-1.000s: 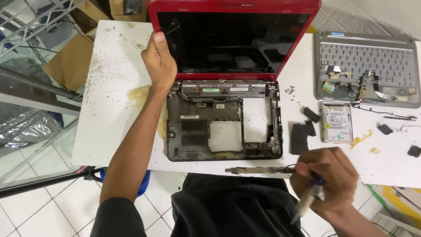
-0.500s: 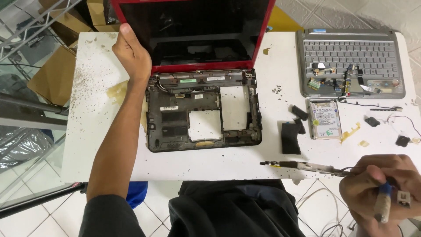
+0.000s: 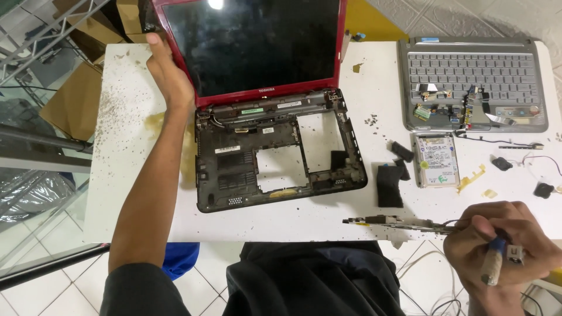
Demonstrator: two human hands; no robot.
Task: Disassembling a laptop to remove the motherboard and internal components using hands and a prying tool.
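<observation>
The fingers of the right hand (image 3: pixel 497 251) at the lower right of the frame are curled tight around a small tool with a pale handle and blue collar (image 3: pixel 493 264), and they also pinch a small metal part at its tip, so both stay clear of the table. The left hand (image 3: pixel 170 76), at the upper left, has its fingers closed along the left edge of the red laptop lid (image 3: pixel 257 50), apparently propping the screen upright so the gutted black base (image 3: pixel 275 155) in the middle lies exposed. Just left of the right hand, a narrow circuit strip (image 3: pixel 392 221) lies on the front edge of the white table (image 3: pixel 129 152). To the right lie black covers (image 3: pixel 389 186), a hard drive (image 3: pixel 437 160) and a grey keyboard panel (image 3: pixel 473 82), with small screws and cables scattered between them.
</observation>
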